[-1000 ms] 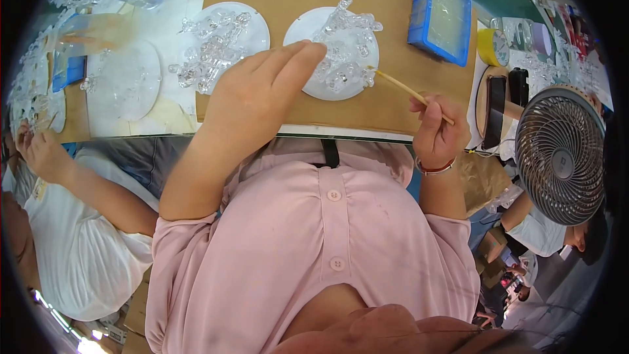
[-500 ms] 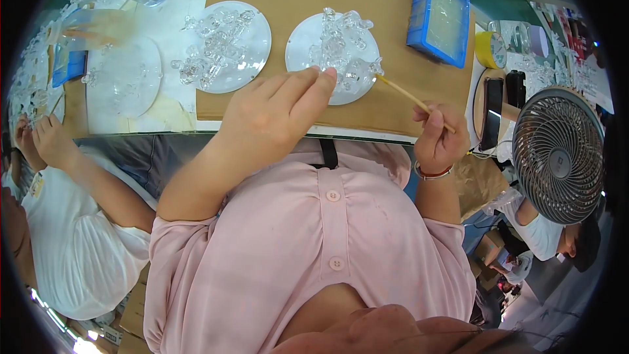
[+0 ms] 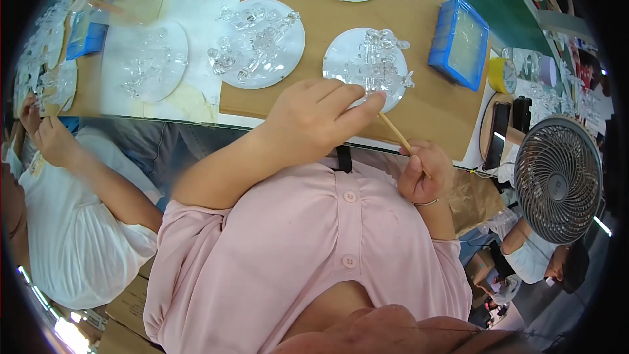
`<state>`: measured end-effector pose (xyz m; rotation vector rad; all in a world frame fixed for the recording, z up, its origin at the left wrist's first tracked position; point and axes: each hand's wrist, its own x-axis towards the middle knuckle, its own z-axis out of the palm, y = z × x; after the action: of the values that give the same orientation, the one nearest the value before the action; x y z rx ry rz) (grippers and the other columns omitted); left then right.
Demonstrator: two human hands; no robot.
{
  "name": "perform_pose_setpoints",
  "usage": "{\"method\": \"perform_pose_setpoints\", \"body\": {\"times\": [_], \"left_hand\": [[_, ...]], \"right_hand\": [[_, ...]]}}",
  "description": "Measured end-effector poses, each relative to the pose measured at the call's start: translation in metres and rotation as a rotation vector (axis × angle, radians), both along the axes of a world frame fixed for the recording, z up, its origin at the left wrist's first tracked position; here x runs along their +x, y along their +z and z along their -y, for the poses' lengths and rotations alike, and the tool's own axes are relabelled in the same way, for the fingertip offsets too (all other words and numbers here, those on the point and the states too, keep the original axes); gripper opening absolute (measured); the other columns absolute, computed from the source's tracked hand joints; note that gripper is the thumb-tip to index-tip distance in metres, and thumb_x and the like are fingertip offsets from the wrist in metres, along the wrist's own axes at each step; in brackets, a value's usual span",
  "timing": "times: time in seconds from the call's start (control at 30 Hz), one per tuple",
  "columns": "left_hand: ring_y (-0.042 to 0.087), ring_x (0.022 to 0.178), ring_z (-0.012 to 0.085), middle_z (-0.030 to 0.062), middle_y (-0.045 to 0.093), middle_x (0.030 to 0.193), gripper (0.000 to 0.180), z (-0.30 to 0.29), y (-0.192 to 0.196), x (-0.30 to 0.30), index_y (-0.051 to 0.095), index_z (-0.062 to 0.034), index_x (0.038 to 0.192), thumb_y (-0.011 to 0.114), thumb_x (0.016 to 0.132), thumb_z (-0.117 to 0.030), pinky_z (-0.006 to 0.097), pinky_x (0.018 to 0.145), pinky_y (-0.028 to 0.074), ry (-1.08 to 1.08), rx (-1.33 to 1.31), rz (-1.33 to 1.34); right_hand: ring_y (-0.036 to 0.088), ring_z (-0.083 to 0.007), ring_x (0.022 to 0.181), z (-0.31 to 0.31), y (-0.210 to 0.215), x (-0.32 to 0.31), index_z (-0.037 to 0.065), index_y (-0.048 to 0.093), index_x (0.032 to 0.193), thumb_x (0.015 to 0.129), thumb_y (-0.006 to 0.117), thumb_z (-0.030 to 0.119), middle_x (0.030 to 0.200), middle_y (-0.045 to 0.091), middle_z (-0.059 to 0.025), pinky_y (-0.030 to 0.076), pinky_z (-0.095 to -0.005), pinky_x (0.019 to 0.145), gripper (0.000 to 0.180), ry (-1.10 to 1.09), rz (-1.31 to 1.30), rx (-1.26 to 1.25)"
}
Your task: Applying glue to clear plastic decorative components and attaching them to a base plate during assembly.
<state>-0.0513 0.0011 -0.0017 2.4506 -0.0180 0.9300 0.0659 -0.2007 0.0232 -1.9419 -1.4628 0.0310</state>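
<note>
The right hand (image 3: 427, 174) pinches a thin stick (image 3: 396, 131), its tip near the left hand (image 3: 316, 118), which overlaps the near edge of the white plate (image 3: 337, 56) bearing clear pieces (image 3: 381, 60); I cannot tell whether that hand grips anything. A light, steady touch would likely suit; the fan (image 3: 557, 187) mark is illegible

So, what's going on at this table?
A person in a pink buttoned shirt is working bare-handed. The right hand holds a slim tan stick, its far end near a round white disc bearing clear glassy pieces. The left hand reaches to the disc's near edge; whether it grips a piece isn't clear. A blue rectangular box stands right of the disc.
</note>
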Motion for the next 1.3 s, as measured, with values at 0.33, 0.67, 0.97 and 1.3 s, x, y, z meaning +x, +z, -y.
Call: {"method": "perform_pose_setpoints", "body": {"times": [0.33, 0.67, 0.97, 1.3], "left_hand": [[0.044, 0.121, 0.0280, 0.0064, 0.053, 0.118, 0.061, -0.026, 0.020, 0.017, 0.059, -0.0151, 0.120, 0.079, 0.062, -0.017, 0.042, 0.101, 0.039, -0.159, -0.208, -0.127], [0.047, 0.119, 0.0300, 0.0062, 0.054, 0.114, 0.065, -0.003, 0.005, 0.030, 0.054, -0.0132, 0.124, 0.077, 0.064, -0.025, 0.043, 0.097, 0.042, -0.098, -0.216, 0.005], [0.056, 0.105, 0.0292, 0.0107, 0.053, 0.126, 0.058, -0.028, 0.014, 0.028, 0.053, -0.0098, 0.125, 0.075, 0.072, -0.020, 0.035, 0.084, 0.049, -0.151, -0.261, -0.199], [0.064, 0.068, 0.0224, 0.0070, 0.066, 0.085, 0.032, -0.019, 0.010, 0.014, 0.066, -0.0061, 0.098, 0.076, 0.068, -0.007, 0.029, 0.055, 0.050, -0.056, -0.088, -0.060]], "right_hand": [[0.060, -0.0198, 0.056, 0.008, 0.001, 0.001, 0.000, 0.050, 0.086, 0.094, 0.045, 0.011, 0.069, 0.063, -0.0144, 0.047, -0.0278, 0.052, 0.014, 0.021, 0.029, 0.003], [0.060, -0.0187, 0.056, 0.014, -0.011, 0.017, -0.002, 0.049, 0.087, 0.094, 0.044, 0.007, 0.070, 0.063, -0.0163, 0.048, -0.0279, 0.052, 0.013, -0.194, 0.014, 0.159], [0.059, -0.0225, 0.054, -0.003, 0.000, 0.004, 0.002, 0.051, 0.090, 0.089, 0.051, 0.004, 0.069, 0.063, -0.0115, 0.046, -0.0309, 0.050, 0.003, 0.122, 0.059, 0.031], [0.057, -0.0294, 0.058, 0.014, -0.001, 0.012, 0.003, 0.054, 0.088, 0.076, 0.055, -0.002, 0.078, 0.064, -0.0138, 0.045, -0.0363, 0.053, 0.013, 0.037, -0.087, 0.075]]}}
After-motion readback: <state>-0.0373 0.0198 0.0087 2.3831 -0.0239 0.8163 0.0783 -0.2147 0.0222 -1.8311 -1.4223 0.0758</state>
